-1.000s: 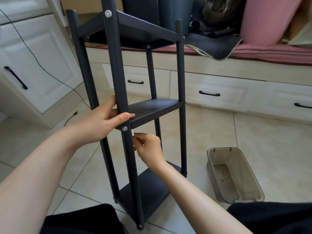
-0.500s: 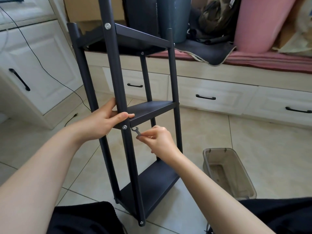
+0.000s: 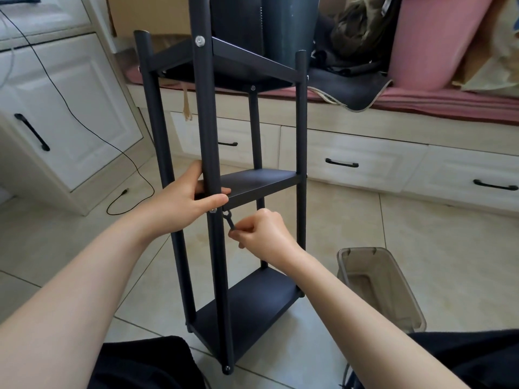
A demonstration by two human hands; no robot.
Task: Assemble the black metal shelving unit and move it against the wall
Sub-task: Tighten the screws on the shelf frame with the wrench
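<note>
The black metal shelving unit point(image 3: 261, 183) stands upright on the tiled floor in front of me, with three shelves between four round posts. My left hand point(image 3: 182, 200) grips the near post at the middle shelf, thumb across the front just above a silver bolt point(image 3: 212, 211). My right hand point(image 3: 264, 234) pinches a small flat wrench point(image 3: 229, 219) whose head sits just under the middle shelf's near corner, beside that post.
A translucent grey plastic bin point(image 3: 382, 287) sits on the floor to the right of the shelf. White cabinets point(image 3: 56, 108) stand at left with a black cable point(image 3: 123, 192) trailing on the tiles. A drawer bench point(image 3: 365, 161) with pink cushions runs behind.
My right hand has swung the wrench from close behind the post outward to the right and down. My view has shifted a little; the left hand keeps its grip.
</note>
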